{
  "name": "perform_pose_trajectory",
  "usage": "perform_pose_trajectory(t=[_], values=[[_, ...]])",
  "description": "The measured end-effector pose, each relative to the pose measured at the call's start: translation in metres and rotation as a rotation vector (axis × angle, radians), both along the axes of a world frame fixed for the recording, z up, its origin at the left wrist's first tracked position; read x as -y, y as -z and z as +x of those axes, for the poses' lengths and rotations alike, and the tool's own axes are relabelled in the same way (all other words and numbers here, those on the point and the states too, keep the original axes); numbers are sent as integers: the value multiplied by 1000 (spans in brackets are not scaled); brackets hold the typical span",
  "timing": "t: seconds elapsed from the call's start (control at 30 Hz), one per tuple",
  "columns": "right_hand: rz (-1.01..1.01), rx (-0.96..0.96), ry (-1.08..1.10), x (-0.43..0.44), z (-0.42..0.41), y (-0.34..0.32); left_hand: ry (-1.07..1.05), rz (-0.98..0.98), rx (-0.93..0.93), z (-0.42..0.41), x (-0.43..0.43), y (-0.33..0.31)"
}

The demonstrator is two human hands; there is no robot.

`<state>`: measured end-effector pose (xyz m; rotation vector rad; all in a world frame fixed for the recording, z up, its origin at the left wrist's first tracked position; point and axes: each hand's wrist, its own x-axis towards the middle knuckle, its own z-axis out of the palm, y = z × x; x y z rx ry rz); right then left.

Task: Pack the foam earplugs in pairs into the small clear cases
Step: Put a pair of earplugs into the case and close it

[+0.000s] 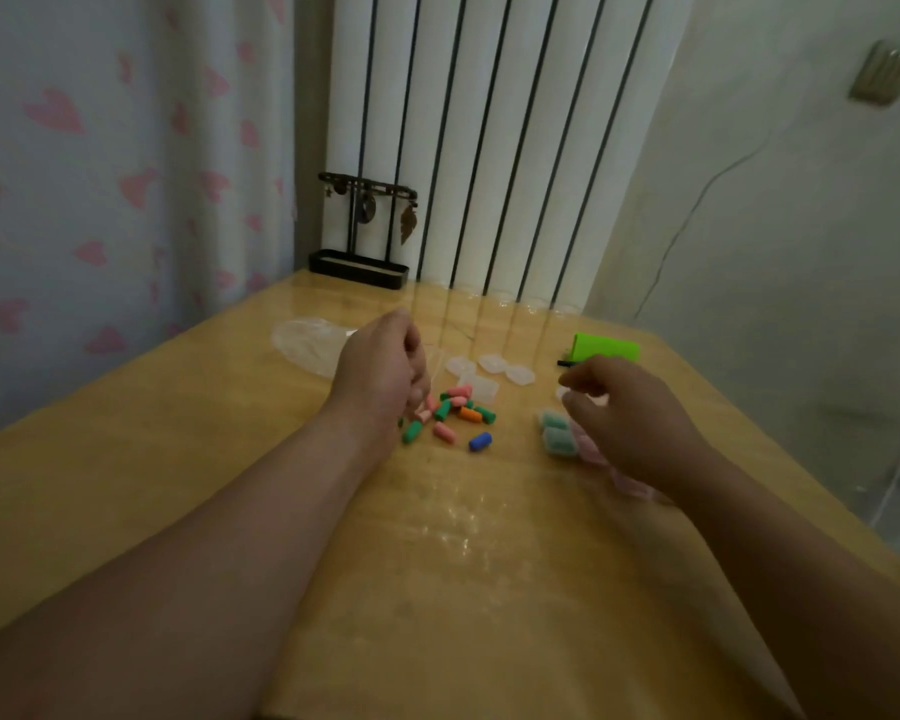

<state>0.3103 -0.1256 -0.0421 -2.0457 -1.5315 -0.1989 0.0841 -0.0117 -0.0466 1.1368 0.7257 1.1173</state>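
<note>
A loose pile of foam earplugs (461, 407) in pink, green, orange and blue lies mid-table. My left hand (380, 371) hangs over the pile's left edge with fingers curled down, and its fingertips pinch a pink earplug (423, 414). Several empty clear cases (489, 374) lie just behind the pile. My right hand (619, 413) hovers to the right, its fingers curled round what looks like a small clear case (563, 392), blurred. Below it sit filled cases, two with green earplugs (557, 433) and pink ones (591, 452) partly hidden by the hand.
The wooden table (178, 459) has a glossy clear cover. A crumpled clear plastic bag (307, 345) lies behind my left hand. A bright green object (606, 347) sits at the back right. A black jewellery stand (359, 241) stands at the far edge by the radiator.
</note>
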Motion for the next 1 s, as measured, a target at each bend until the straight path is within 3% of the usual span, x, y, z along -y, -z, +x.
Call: perform_pose_trajectory(t=[0.13, 0.4, 0.6, 0.7, 0.8, 0.9, 1.0], values=[[-89, 55, 50, -58, 12, 0, -66, 117, -58, 3, -3, 0], [-369, 150, 219, -130, 20, 8, -12, 115, 43, -2, -3, -2], [-345, 107, 210, -132, 9, 6, 60, 174, 7, -2, 0, -2], [-127, -121, 104, -108, -7, -6, 138, 186, -60, 1, 1, 0], [136, -574, -66, -66, -36, -20, 187, 271, -208, 6, 4, 4], [212, -950, -197, -32, -64, -17, 200, 414, -362, 8, 11, 7], [212, -1082, -216, -26, -75, -1, 239, 522, -417, 6, 16, 10]])
